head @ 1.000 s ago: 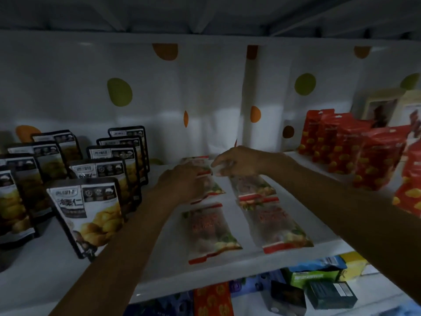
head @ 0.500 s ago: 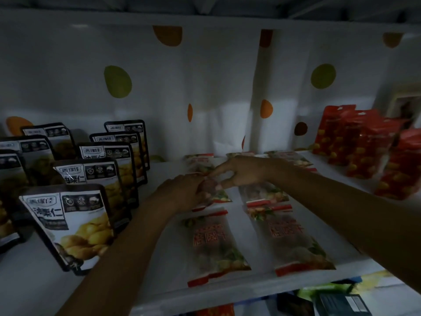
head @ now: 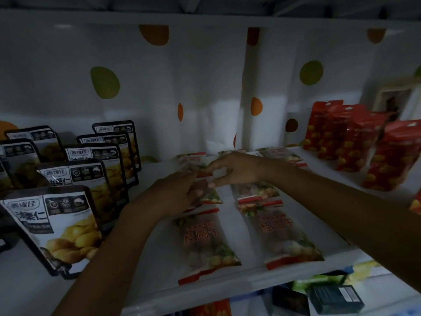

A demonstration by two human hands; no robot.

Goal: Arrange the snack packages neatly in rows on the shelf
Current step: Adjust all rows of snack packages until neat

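The right hand (head: 237, 171) is pinching the far red-sealed end of a flat clear plastic snack packet (head: 206, 193), with thumb and forefinger narrowly parted. The left hand (head: 173, 196) is resting on that packet's left side, fingers nearly straight. Just in front of the pinched packet, a matching front packet (head: 205, 242) is showing red characters 桂圆干. Left of it, black-and-white standing pouches (head: 68, 224) are showing 栗仁. Well to its right, glossy red pouches (head: 355, 142) are standing.

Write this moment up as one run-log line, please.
stage: aligning flat packets | left hand: rests on middle clear packet | right hand: pinches its far end | shelf: dark pouches upright left, red pouches right
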